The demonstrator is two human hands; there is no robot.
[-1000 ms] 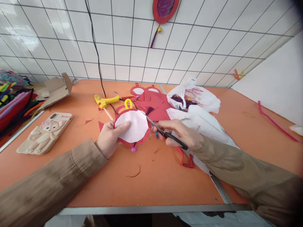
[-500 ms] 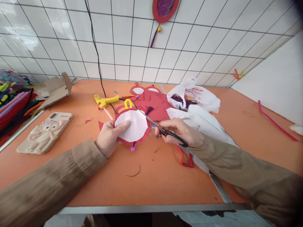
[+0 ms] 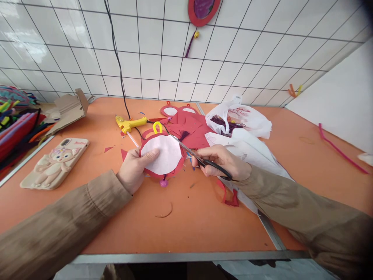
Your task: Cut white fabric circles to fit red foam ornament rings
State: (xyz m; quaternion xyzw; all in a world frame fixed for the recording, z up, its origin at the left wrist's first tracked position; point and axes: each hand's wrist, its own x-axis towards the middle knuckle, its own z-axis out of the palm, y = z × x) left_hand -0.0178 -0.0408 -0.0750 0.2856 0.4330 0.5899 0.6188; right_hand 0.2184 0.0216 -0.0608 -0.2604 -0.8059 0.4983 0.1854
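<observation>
My left hand (image 3: 134, 168) grips the left edge of a round red paper piece with a white disc face (image 3: 163, 154), thumb pressed on the white. A yellow loop (image 3: 157, 127) tops the piece and a pink bead (image 3: 164, 182) hangs under it. My right hand (image 3: 224, 161) is closed on black-handled scissors (image 3: 201, 160); the blades reach up-left along the piece's upper right rim.
A yellow glue gun (image 3: 130, 124) with a black cord lies behind the piece. Red paper cut-outs (image 3: 189, 124) and white plastic bags (image 3: 239, 118) sit at the back right. A phone in a cartoon case (image 3: 55, 163) lies at the left, near pipe cleaners (image 3: 14, 124). Red scraps (image 3: 229, 196) lie close by.
My right hand with the scissors has shifted slightly up and toward the paper piece. The left hand and the piece have barely moved.
</observation>
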